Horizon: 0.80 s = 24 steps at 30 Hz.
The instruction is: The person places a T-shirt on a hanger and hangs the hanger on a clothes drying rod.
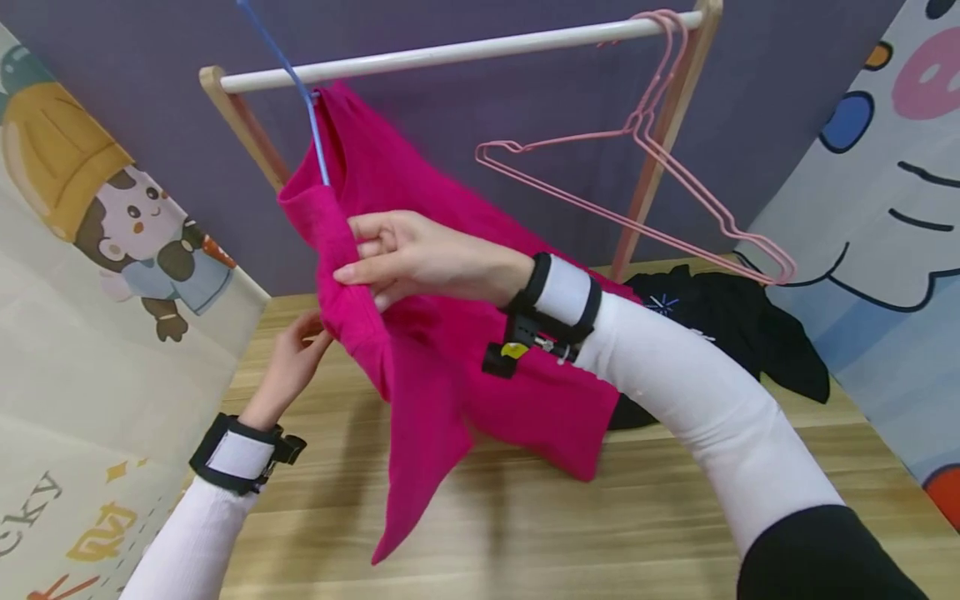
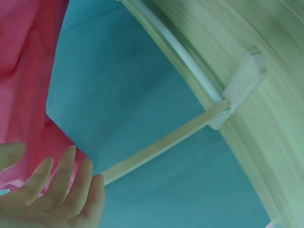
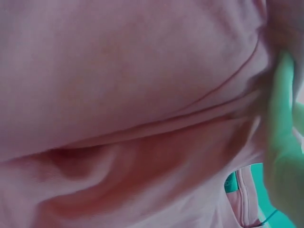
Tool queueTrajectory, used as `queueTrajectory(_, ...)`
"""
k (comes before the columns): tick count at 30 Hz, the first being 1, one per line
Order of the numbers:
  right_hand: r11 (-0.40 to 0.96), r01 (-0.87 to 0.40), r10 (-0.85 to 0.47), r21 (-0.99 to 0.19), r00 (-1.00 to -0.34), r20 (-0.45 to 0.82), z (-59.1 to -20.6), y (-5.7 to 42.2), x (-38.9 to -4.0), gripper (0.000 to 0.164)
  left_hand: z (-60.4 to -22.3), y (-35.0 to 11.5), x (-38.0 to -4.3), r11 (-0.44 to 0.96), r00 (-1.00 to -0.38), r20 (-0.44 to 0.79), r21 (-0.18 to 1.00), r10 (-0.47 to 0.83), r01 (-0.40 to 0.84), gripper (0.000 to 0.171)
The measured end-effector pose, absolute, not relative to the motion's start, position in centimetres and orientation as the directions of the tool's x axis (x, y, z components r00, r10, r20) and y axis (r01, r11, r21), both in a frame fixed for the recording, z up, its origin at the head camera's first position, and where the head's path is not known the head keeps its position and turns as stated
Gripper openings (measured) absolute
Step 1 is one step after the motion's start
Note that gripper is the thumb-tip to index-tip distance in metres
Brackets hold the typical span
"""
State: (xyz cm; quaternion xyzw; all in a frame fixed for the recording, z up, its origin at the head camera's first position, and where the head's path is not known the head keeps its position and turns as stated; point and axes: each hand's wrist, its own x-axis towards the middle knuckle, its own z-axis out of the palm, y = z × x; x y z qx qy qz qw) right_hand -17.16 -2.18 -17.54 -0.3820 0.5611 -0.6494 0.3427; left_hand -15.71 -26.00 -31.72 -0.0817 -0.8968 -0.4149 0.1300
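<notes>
Currently gripping magenta garment [image 1: 442,358] with right hand [image 1: 420,254], below left part of white rail [image 1: 450,55]. With right fingers curled in and thumb over near face of cloth, pinching edge of garment's opening. Draping slackly from just below rail's left part, with cloth spread down and rightward, well below rail at lowest corner.

Reaching to garment's outer edge with left hand [image 1: 292,358], below rail's left end. Showing relaxed, slightly bent fingers in left wrist view, thumb apart, with no cloth in grasp; cannot tell about actual contact with garment.

Running blue hanger [image 1: 315,133] down across front of rail near left end, into garment's opening; cut off at top of head view.

Hanging from rail's right end: pink hangers [image 1: 647,123], close together. Lying below rail's right end, on desk [image 1: 300,533]: black clothing [image 1: 750,321], partly hidden by white sleeve [image 1: 697,383]. Supporting rail at right end: wooden post [image 1: 647,204]. Standing left of rail: cartoon panel [image 1: 142,233].

Nearly filled with cloth in right wrist view, plus blurred fingers at right edge.
</notes>
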Motion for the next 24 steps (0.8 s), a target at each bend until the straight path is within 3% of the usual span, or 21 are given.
queueTrajectory(9,-0.143,0.152,-0.870,-0.978,-0.490,0.051,-20.0,-3.9,-18.5,0.022,-32.5,-26.6,-15.4,0.681,-0.959,0.278,0.692,0.056,0.241,0.029)
queueTrajectory(20,-0.151,0.243,-0.861,-0.958,-0.509,0.007,-22.9,-5.5,-19.9,0.033,-33.6,-26.9,-15.3,0.692,-0.949,0.308,0.672,0.061,0.263,0.024)
queueTrajectory(24,-0.144,0.246,-0.862,-0.959,-0.508,0.000,-23.6,-6.2,-20.0,0.030,-33.8,-27.0,-15.0,0.701,-0.954,0.292,0.668,0.062,0.250,0.024)
